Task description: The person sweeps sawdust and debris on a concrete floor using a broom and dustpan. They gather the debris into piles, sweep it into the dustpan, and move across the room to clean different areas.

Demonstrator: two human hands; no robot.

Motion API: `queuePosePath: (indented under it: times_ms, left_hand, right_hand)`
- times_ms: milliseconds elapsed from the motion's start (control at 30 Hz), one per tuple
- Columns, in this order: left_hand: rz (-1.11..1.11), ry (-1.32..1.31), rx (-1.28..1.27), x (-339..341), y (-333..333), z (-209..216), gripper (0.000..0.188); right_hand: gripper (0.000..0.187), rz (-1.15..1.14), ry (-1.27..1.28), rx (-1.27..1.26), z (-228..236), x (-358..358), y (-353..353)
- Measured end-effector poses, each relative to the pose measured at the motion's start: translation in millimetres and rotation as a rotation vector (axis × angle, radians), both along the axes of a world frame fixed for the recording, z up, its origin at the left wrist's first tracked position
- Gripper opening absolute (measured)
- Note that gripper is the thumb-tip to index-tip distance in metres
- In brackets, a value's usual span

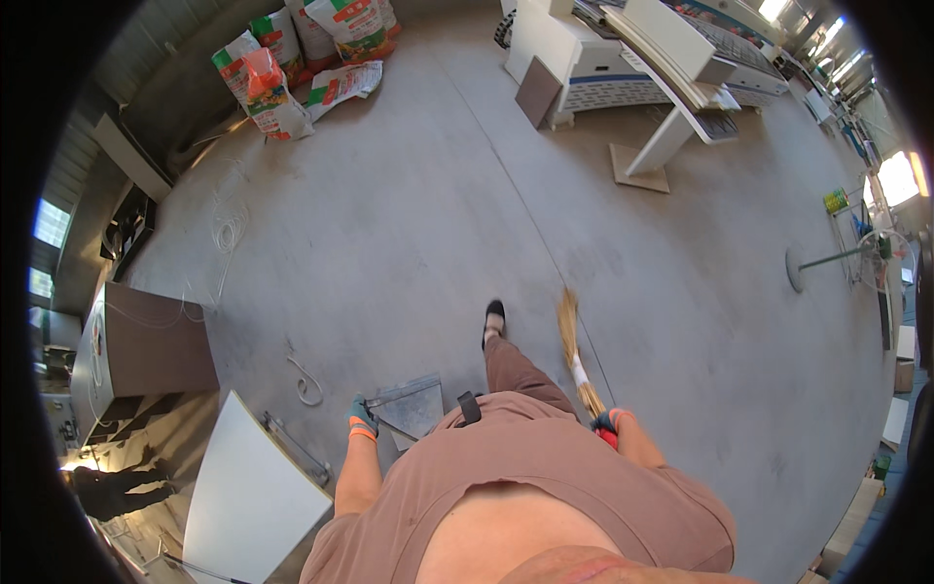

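Note:
My right hand [611,421], in a dark glove with an orange cuff, is closed round the red handle end of a straw broom [568,326]. The broom's bristles point forward, low over the floor; whether they touch it I cannot tell. My left hand [363,414], gloved the same way, grips a grey metal dustpan [413,403] at my left side. Part of the dustpan is hidden behind my body. Between the two tools one of my feet [494,316], in a black shoe, is stepping forward on the grey floor.
Filled sacks [282,83] stand at the far left. A large white machine [584,63] is far right, with a standing fan [837,258] beyond. Loose cable [229,232] and a cord [307,382] lie on the floor. A white-topped panel [248,492] and brown cabinet [161,341] stand left.

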State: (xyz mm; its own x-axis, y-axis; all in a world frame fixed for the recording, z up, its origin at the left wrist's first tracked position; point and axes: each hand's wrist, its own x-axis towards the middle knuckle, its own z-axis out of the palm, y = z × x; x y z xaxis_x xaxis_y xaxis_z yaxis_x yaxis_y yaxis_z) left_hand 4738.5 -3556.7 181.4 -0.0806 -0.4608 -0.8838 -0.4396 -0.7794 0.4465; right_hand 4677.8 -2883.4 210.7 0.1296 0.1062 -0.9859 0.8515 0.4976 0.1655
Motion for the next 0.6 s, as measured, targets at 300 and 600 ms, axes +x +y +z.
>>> queuePosePath:
  times_ms: [300,600]
  left_hand:
    - [0.108,-0.114,-0.063,-277,-123,15,0.016]
    - [0.164,0.148,-0.131,-622,-248,39,0.026]
  right_hand:
    - [0.022,0.175,-0.081,-0.033,52,-348,-153]
    - [0.022,0.234,0.091,0.164,137,-774,-338]
